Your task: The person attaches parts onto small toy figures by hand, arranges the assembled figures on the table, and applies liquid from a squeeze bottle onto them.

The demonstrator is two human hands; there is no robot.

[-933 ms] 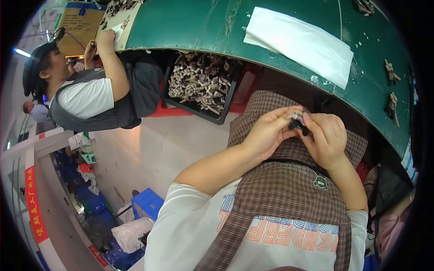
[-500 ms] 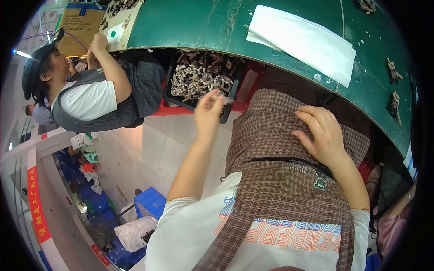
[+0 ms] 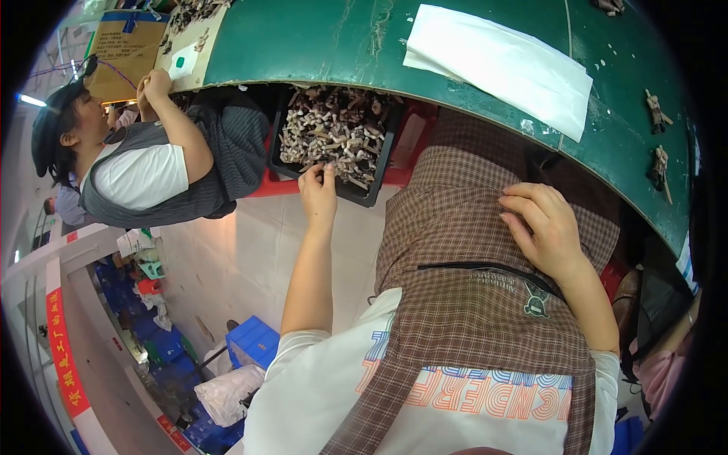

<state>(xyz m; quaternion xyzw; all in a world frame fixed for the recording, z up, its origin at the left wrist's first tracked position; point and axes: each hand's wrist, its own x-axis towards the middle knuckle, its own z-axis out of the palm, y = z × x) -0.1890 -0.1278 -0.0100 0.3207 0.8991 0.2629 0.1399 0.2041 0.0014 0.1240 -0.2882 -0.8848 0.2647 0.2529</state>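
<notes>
Head view: left hand (image 3: 319, 193) grip seemingly pinching parts (image 3: 334, 136) in black tray (image 3: 377, 171), their axes jumbled.

A green bench (image 3: 318, 38) curves well beyond the fingers, bearing a white paper sheet (image 3: 500, 64), a tan card (image 3: 189, 53) strewn with small parts, and two little brown assemblies (image 3: 658, 136) at its right edge.

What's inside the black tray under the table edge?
The tray holds a heap of small pale parts; the left hand reaches in. The table covers its far end.
</notes>
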